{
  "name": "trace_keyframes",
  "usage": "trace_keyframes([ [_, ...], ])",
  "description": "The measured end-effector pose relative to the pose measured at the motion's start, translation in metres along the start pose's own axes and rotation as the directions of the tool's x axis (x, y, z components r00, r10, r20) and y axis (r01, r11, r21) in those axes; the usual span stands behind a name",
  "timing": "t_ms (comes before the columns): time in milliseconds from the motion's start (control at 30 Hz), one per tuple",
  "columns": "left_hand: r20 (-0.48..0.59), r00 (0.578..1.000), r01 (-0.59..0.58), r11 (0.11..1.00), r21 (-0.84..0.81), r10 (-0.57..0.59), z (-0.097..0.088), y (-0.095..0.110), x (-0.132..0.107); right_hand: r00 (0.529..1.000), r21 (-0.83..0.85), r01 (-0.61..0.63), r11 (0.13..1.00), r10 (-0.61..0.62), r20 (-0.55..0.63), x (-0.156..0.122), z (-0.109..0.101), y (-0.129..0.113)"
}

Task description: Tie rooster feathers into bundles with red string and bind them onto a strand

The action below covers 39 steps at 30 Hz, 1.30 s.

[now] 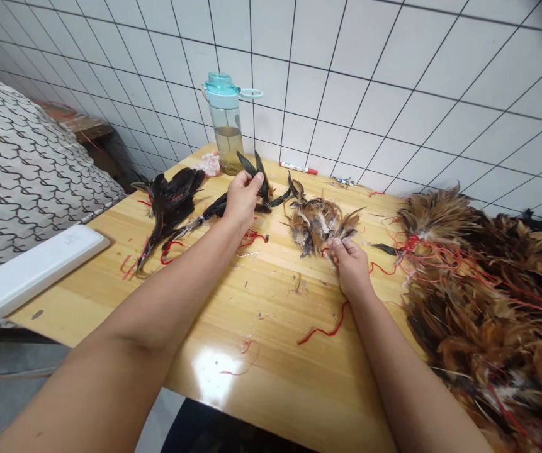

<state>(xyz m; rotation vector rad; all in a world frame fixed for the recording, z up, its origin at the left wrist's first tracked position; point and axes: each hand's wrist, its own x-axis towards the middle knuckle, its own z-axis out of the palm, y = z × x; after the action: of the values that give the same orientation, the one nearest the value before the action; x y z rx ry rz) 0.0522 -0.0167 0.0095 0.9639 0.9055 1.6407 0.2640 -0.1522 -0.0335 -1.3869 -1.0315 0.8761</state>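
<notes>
My left hand (pixel 242 198) is closed, thumb and fingers pinching dark, greenish-black feathers (pixel 248 165) that point upward. Under its wrist lies a bundle of black feathers (pixel 216 206), partly covered. My right hand (pixel 350 264) pinches a small brown feather (pixel 349 221) at its base, beside a loose pile of brown feathers (pixel 315 221). Red string shows at its fingertips, and a length of red string (pixel 327 330) lies on the table below its wrist. Exactly what sits between the right fingertips is partly hidden.
On the wooden table (pixel 271 302) stand a water bottle (pixel 227 126) and crumpled tissue (pixel 209 163). A red-capped marker (pixel 298 168) lies by the tiled wall. Black feathers (pixel 169 201) lie left, near a white device (pixel 39 267). Large brown feather bundles (pixel 478 302) fill the right.
</notes>
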Motion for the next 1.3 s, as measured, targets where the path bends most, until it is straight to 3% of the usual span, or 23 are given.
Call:
trace_keyframes([
  [100, 0.015, 0.996, 0.080, 0.980, 0.183, -0.085, -0.006, -0.007, 0.003, 0.990, 0.166, -0.122, 0.979, 0.131, -0.046, 0.001, 0.000, -0.005],
  [267, 0.037, 0.993, 0.087, 0.904, 0.418, -0.113, -0.012, -0.017, 0.007, 0.991, 0.288, -0.075, 0.955, 0.104, -0.084, 0.004, 0.000, -0.009],
  [333, 0.024, 0.997, 0.048, 0.840, 0.540, -0.073, -0.017, -0.018, 0.010, 0.992, 0.293, -0.063, 0.954, 0.091, -0.085, 0.005, -0.001, -0.008],
  [433, 0.047, 0.988, -0.130, 0.638, 0.759, 0.146, -0.022, -0.016, 0.010, 0.992, 0.265, -0.072, 0.962, 0.097, -0.085, 0.005, 0.000, -0.006],
  [533, 0.251, 0.910, -0.374, 0.389, 0.842, 0.331, -0.019, -0.011, 0.001, 0.993, 0.249, -0.052, 0.967, 0.077, -0.092, 0.004, 0.001, -0.004],
  [567, 0.346, 0.879, -0.450, 0.332, 0.829, 0.327, -0.016, -0.010, -0.003, 0.993, 0.252, -0.042, 0.967, 0.069, -0.097, 0.004, 0.001, -0.004],
  [633, 0.518, 0.828, -0.560, 0.270, 0.783, 0.214, -0.011, -0.010, -0.009, 0.992, 0.262, -0.041, 0.964, 0.070, -0.105, 0.004, 0.002, -0.005],
  [733, 0.672, 0.740, -0.643, 0.262, 0.720, -0.030, -0.005, -0.013, -0.016, 0.990, 0.281, -0.067, 0.957, 0.099, -0.103, 0.004, 0.001, -0.005],
  [800, 0.712, 0.693, -0.658, 0.301, 0.690, -0.117, -0.002, -0.013, -0.020, 0.990, 0.293, -0.068, 0.954, 0.100, -0.096, 0.005, 0.000, -0.006],
  [900, 0.751, 0.653, -0.664, 0.401, 0.631, -0.099, 0.004, -0.011, -0.031, 0.993, 0.294, -0.043, 0.955, 0.074, -0.095, 0.006, 0.000, -0.005],
  [933, 0.780, 0.622, -0.690, 0.419, 0.590, -0.075, 0.007, -0.011, -0.036, 0.993, 0.287, -0.037, 0.957, 0.068, -0.098, 0.006, 0.000, -0.005],
  [1000, 0.848, 0.529, -0.773, 0.396, 0.496, -0.030, 0.011, -0.012, -0.045, 0.992, 0.267, -0.038, 0.963, 0.068, -0.104, 0.006, 0.001, -0.004],
  [1067, 0.891, 0.454, -0.844, 0.312, 0.437, -0.021, 0.013, -0.017, -0.050, 0.991, 0.238, -0.048, 0.970, 0.076, -0.109, 0.005, 0.002, -0.003],
  [1100, 0.891, 0.454, -0.857, 0.263, 0.442, -0.019, 0.012, -0.019, -0.050, 0.991, 0.223, -0.050, 0.974, 0.077, -0.112, 0.005, 0.002, -0.002],
  [1133, 0.875, 0.485, -0.853, 0.219, 0.474, -0.007, 0.010, -0.022, -0.048, 0.991, 0.207, -0.049, 0.977, 0.074, -0.114, 0.005, 0.002, -0.002],
  [1233, 0.766, 0.638, -0.767, 0.162, 0.621, 0.085, 0.002, -0.027, -0.038, 0.992, 0.163, -0.033, 0.986, 0.053, -0.117, 0.005, 0.002, 0.000],
  [1300, 0.694, 0.699, -0.715, 0.187, 0.673, 0.174, -0.001, -0.026, -0.032, 0.992, 0.137, -0.014, 0.990, 0.031, -0.120, 0.005, 0.001, 0.002],
])
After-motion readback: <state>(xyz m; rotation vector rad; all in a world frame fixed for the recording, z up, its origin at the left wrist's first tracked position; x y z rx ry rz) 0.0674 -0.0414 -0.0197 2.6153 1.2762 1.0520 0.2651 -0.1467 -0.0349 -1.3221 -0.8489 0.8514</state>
